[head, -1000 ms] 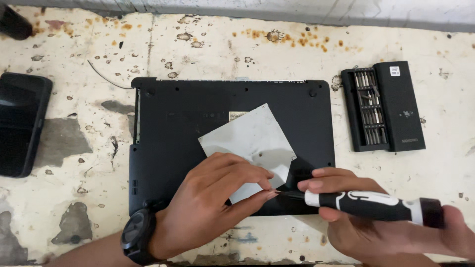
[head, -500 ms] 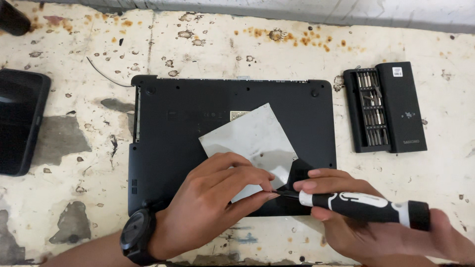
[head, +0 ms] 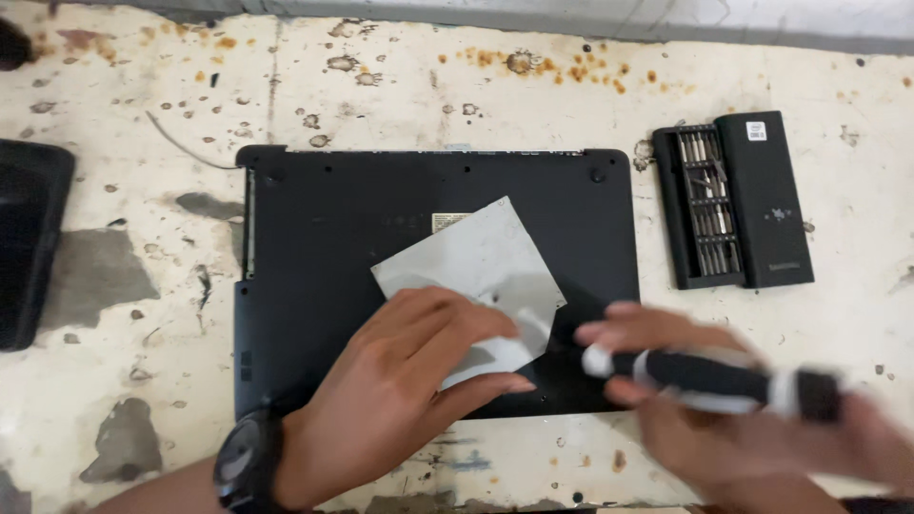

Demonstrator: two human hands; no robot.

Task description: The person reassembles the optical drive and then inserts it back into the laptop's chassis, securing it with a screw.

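A black laptop lies upside down on the stained white table. A grey, shiny sheet rests on its base. My left hand, with a black watch at the wrist, presses down on the sheet's near part with fingers spread. My right hand is blurred at the lower right and grips a black and white screwdriver, held level with its tip end pointing left toward the sheet. The tip is a little apart from my left fingers.
An open black bit case with several bits lies to the right of the laptop. A dark flat object sits at the left edge. A thin wire lies on the table behind the laptop.
My right hand has pulled the screwdriver to the right, away from the sheet and my left fingers. The left hand now lies flatter on the sheet.
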